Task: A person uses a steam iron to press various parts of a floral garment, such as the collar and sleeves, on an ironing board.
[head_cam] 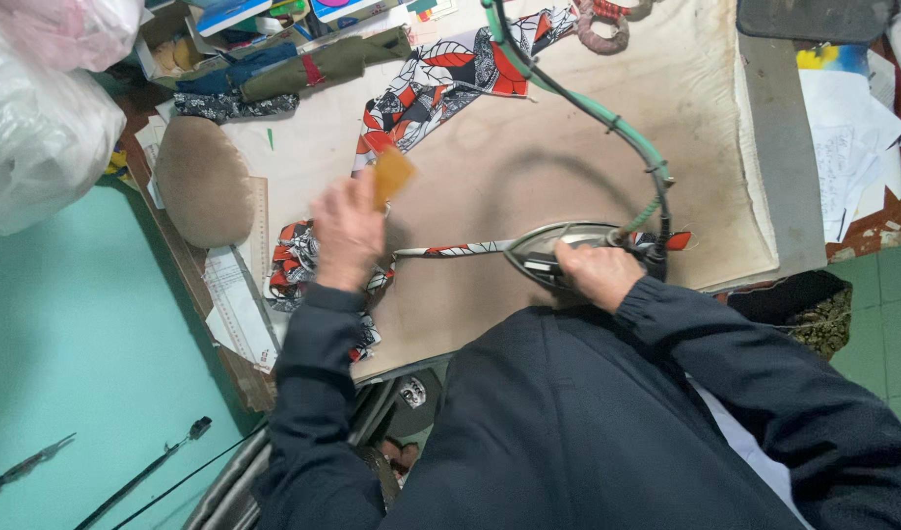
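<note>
My right hand (596,272) grips the handle of a steel iron (558,241) that rests on a narrow strip of patterned red, black and white fabric (455,249) on the padded ironing board (529,167). My left hand (347,234) holds a small flat orange-brown piece (392,175) above the strip's left end, next to a bunched heap of the same fabric (295,257). A green and black cord (607,123) runs from the iron up across the board.
A tan oval pressing pad (203,181) and a clear ruler (236,304) lie at the left edge. More patterned cloth (440,79) and rolled fabrics (303,69) sit at the back. White bags (38,118) are far left, papers (853,147) right.
</note>
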